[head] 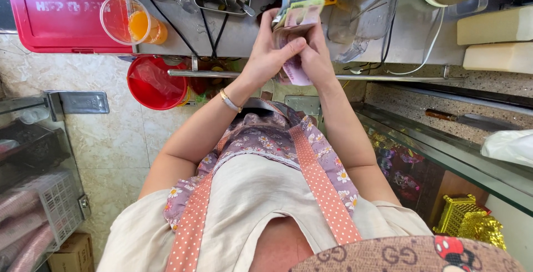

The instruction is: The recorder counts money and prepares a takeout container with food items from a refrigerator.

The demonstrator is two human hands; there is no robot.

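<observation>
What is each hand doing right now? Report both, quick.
Left hand: closed on the stack of banknotes, thumb across the front.
Right hand: closed on the same banknotes from the other side.

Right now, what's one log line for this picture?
left hand: holds banknotes | right hand: holds same banknotes | nearby: plastic cup of orange juice on counter, red bucket below

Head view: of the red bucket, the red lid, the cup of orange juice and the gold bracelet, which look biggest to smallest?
1. Red lid
2. Red bucket, though it sits lower, farther from the camera, so this rank is unsure
3. Cup of orange juice
4. Gold bracelet
</observation>
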